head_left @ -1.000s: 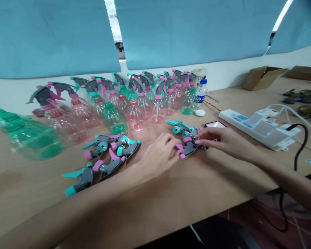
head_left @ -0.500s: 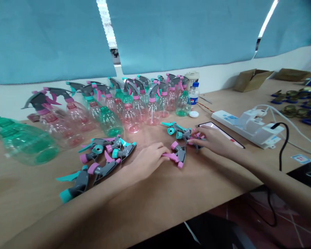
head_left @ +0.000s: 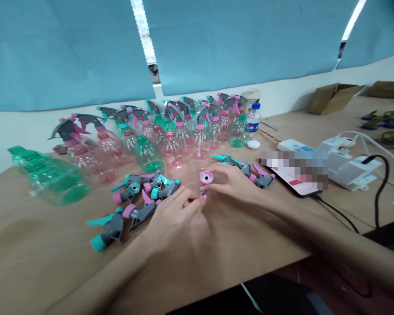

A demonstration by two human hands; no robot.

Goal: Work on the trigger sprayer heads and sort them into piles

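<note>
a person's left hand (head_left: 174,214) and right hand (head_left: 233,181) pinch a pink-collared spray head (head_left: 206,177) in their fingers at the center of the frame; loose spray heads (head_left: 142,214) lie left of center on the tabletop (head_left: 233,245), below pink and green bottles (head_left: 149,156).

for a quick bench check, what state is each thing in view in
held spray head: in the fingers of both the left hand and right hand, collar opening facing the camera
loose spray heads: lying on the table, off any bottle
front green bottle: upright, no spray head
phone: screen lit, cable attached
power strip: plugs in
blue-capped bottle: upright, cap on
</note>
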